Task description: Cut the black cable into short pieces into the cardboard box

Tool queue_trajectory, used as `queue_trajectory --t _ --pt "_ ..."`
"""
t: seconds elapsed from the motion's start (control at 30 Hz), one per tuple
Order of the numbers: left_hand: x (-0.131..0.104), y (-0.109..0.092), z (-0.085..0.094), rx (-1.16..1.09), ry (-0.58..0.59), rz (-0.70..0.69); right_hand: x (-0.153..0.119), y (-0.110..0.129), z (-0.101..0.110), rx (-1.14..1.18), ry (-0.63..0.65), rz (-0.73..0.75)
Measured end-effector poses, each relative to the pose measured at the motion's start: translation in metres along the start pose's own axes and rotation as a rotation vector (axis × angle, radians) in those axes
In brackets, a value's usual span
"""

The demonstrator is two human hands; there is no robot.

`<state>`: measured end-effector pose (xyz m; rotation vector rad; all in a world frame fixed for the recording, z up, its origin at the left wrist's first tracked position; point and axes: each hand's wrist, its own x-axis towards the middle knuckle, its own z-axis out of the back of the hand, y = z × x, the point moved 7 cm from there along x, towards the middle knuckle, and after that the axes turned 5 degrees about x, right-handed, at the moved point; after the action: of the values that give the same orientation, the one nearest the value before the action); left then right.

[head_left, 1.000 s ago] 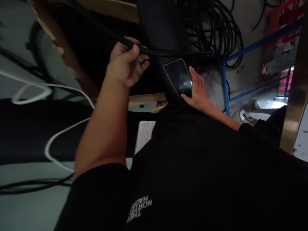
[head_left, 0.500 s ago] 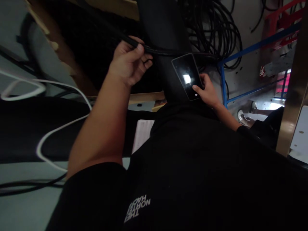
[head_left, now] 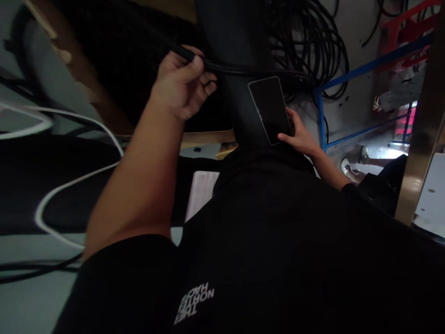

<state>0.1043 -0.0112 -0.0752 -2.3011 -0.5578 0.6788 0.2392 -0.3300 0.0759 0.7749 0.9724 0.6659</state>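
My left hand (head_left: pixel 186 83) pinches a black ribbed cable (head_left: pixel 239 70) between thumb and fingers, above a dark-filled box. The cable runs from the upper left across to the right, past the top of the phone. My right hand (head_left: pixel 297 132) grips a phone (head_left: pixel 271 111) by its lower right edge, thumb on the front. The phone's screen is dark, and it is held over my black-clad leg.
Coiled black cables (head_left: pixel 316 46) lie at the upper right beside a blue metal frame (head_left: pixel 321 116). An open box (head_left: pixel 208 137) holds dark material. A white cable (head_left: pixel 59 188) loops at the left. Another person's shoes (head_left: pixel 347 168) show at the right.
The phone's screen has gone from lit to dark. My left hand and the cable have shifted slightly left and up in view. Both grasps are unchanged.
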Motion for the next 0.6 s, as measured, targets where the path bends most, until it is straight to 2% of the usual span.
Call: queue_trajectory --t 0.13,0.27,0.6 --pt "0.001 0.001 0.007 0.061 -0.011 0.023 0.003 -0.015 0.0 -0.007 0.018 0.01" --pt "-0.003 -0.005 0.002 0.051 -0.004 0.02 0.004 -0.028 0.003 0.0 0.009 0.016" --pt "-0.003 -0.009 0.007 0.041 0.0 0.018 -0.001 -0.011 0.002 0.041 0.034 -0.008"
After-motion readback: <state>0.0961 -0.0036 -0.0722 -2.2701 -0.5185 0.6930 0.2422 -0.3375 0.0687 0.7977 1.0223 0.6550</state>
